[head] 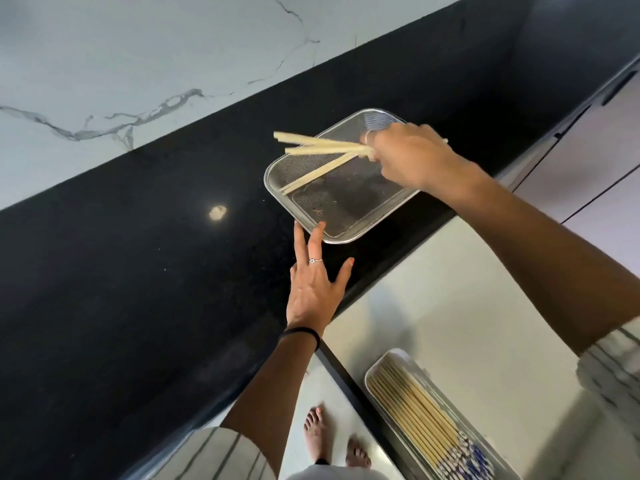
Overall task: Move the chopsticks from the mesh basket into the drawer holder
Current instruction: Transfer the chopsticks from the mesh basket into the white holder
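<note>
Your right hand (412, 157) pinches a splayed bunch of chopsticks (322, 148) above the mesh basket (346, 199) on the counter (138, 254). Left hand (313, 282), fingers straight, touches its rim, likely steadying it. Drawer holder (377, 367) sits below.

Pale wooden chopsticks (322, 148), silver mesh basket (346, 199), black countertop (138, 254).

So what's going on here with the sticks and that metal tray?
A person is clearing chopsticks out of a mesh basket on the black counter. The right hand grips a small bunch above the basket, while the left hand lies flat, fingertips at the basket's rim. The drawer holder below already has many chopsticks in it.
</note>
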Action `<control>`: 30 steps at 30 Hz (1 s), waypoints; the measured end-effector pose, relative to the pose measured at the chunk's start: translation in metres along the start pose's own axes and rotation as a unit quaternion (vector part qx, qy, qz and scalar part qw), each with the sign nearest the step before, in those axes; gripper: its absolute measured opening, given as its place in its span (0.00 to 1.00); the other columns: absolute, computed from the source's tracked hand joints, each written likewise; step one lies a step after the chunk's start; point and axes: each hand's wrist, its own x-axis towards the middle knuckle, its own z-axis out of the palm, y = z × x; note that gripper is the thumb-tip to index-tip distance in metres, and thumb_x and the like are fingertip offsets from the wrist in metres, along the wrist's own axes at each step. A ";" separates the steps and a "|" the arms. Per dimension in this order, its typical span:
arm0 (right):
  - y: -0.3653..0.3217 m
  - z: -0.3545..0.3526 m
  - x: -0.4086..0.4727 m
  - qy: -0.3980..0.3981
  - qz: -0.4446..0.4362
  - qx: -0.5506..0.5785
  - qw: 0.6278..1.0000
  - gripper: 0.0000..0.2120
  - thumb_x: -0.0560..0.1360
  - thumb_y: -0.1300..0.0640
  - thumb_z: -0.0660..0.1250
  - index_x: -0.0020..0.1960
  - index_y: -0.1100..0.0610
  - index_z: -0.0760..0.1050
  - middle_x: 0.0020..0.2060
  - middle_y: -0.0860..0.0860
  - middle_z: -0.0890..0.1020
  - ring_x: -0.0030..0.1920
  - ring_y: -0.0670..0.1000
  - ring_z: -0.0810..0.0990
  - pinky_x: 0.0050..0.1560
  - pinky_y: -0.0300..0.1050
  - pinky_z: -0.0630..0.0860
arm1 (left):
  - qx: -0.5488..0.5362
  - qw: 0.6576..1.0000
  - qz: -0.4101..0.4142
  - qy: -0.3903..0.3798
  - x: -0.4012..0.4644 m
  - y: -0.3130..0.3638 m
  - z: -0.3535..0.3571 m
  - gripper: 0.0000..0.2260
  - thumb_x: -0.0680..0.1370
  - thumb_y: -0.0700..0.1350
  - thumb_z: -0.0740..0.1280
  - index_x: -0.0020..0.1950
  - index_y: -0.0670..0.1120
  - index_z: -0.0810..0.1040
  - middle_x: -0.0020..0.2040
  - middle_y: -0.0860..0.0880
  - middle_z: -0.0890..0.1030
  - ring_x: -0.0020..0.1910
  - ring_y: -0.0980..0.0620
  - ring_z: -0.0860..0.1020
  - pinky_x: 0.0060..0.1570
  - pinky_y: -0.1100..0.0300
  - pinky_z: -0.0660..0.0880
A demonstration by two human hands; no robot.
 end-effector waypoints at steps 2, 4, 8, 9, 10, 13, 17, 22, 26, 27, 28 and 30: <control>0.005 -0.015 -0.021 0.021 0.031 0.045 0.998 0.10 0.77 0.62 0.62 0.57 0.55 0.73 0.41 0.55 0.78 0.38 0.58 0.75 0.37 0.49 0.67 | -0.008 1.000 0.015 0.003 0.000 0.000 0.000 0.31 0.78 0.57 0.65 0.75 0.61 0.50 0.79 0.51 0.47 0.65 0.37 0.72 0.62 0.41 0.72; 0.010 -0.027 -0.048 0.034 0.053 0.151 0.986 0.06 0.78 0.60 0.62 0.53 0.54 0.74 0.45 0.53 0.82 0.40 0.55 0.79 0.40 0.46 0.73 | -0.023 0.999 0.028 0.004 0.000 0.001 0.000 0.30 0.79 0.54 0.65 0.76 0.58 0.52 0.79 0.51 0.46 0.69 0.39 0.69 0.64 0.41 0.70; 0.021 -0.031 -0.114 0.005 0.125 0.362 0.924 0.08 0.78 0.63 0.61 0.49 0.51 0.74 0.40 0.43 0.82 0.39 0.35 0.81 0.38 0.22 0.70 | -0.040 0.998 0.051 0.011 -0.003 0.001 0.000 0.31 0.79 0.50 0.66 0.77 0.54 0.52 0.79 0.49 0.45 0.68 0.38 0.69 0.67 0.46 0.68; 0.025 -0.024 -0.130 -0.018 0.144 0.384 0.912 0.08 0.78 0.63 0.61 0.49 0.51 0.74 0.40 0.42 0.82 0.38 0.33 0.80 0.37 0.22 0.70 | -0.041 0.998 0.054 0.012 -0.003 0.001 0.000 0.32 0.79 0.49 0.66 0.77 0.54 0.52 0.79 0.49 0.45 0.67 0.37 0.69 0.66 0.47 0.68; 0.028 -0.016 -0.148 -0.046 0.158 0.399 0.902 0.09 0.78 0.64 0.62 0.47 0.51 0.75 0.40 0.42 0.82 0.38 0.33 0.80 0.39 0.24 0.73 | -0.040 0.997 0.057 0.014 -0.004 0.001 0.000 0.32 0.79 0.49 0.66 0.78 0.53 0.52 0.79 0.48 0.45 0.67 0.37 0.69 0.66 0.47 0.68; 0.033 0.025 -0.199 -0.159 0.187 0.427 0.870 0.09 0.77 0.65 0.63 0.48 0.53 0.77 0.43 0.50 0.84 0.44 0.44 0.84 0.53 0.43 0.80 | -0.039 0.997 0.065 0.018 -0.004 -0.001 0.000 0.32 0.79 0.48 0.66 0.78 0.52 0.52 0.79 0.47 0.45 0.68 0.39 0.68 0.66 0.50 0.68; 0.020 0.087 -0.258 -0.294 0.220 0.467 0.805 0.07 0.76 0.68 0.63 0.51 0.63 0.78 0.44 0.60 0.85 0.46 0.57 0.85 0.55 0.55 0.79 | -0.040 0.996 0.081 0.019 -0.007 -0.004 0.002 0.33 0.79 0.46 0.67 0.78 0.53 0.52 0.79 0.46 0.44 0.68 0.46 0.68 0.63 0.63 0.64; -0.007 0.148 -0.295 -0.417 0.184 0.377 0.807 0.05 0.72 0.61 0.66 0.43 0.61 0.80 0.38 0.56 0.83 0.35 0.49 0.77 0.36 0.36 0.72 | -0.016 0.996 0.082 0.012 -0.009 -0.005 0.003 0.32 0.79 0.47 0.67 0.78 0.53 0.52 0.79 0.45 0.44 0.62 0.44 0.73 0.58 0.65 0.65; -0.021 0.176 -0.305 -0.452 0.165 0.347 0.805 0.06 0.73 0.57 0.66 0.42 0.60 0.79 0.40 0.51 0.81 0.44 0.52 0.81 0.46 0.42 0.76 | -0.007 0.997 0.081 0.018 -0.010 -0.006 0.004 0.32 0.79 0.47 0.66 0.78 0.53 0.52 0.79 0.45 0.44 0.60 0.42 0.74 0.55 0.63 0.68; -0.025 0.181 -0.307 -0.454 0.169 0.340 0.806 0.04 0.73 0.58 0.66 0.43 0.59 0.78 0.38 0.49 0.79 0.43 0.51 0.80 0.44 0.41 0.75 | -0.006 0.996 0.081 0.019 -0.010 -0.006 0.004 0.32 0.79 0.47 0.66 0.78 0.53 0.52 0.79 0.45 0.44 0.61 0.42 0.75 0.55 0.62 0.69; -0.028 0.185 -0.307 -0.455 0.171 0.331 0.809 0.04 0.73 0.58 0.67 0.46 0.58 0.77 0.38 0.47 0.77 0.41 0.49 0.78 0.41 0.39 0.72 | -0.003 0.996 0.081 0.021 -0.010 -0.006 0.004 0.32 0.79 0.47 0.66 0.78 0.53 0.52 0.79 0.45 0.44 0.61 0.41 0.75 0.55 0.62 0.69; -0.033 0.192 -0.308 -0.455 0.170 0.297 0.822 0.12 0.75 0.55 0.65 0.56 0.60 0.74 0.44 0.51 0.77 0.42 0.49 0.75 0.41 0.39 0.70 | 0.000 0.996 0.081 0.024 -0.010 -0.006 0.004 0.32 0.79 0.47 0.66 0.78 0.53 0.52 0.79 0.46 0.44 0.62 0.42 0.74 0.55 0.62 0.69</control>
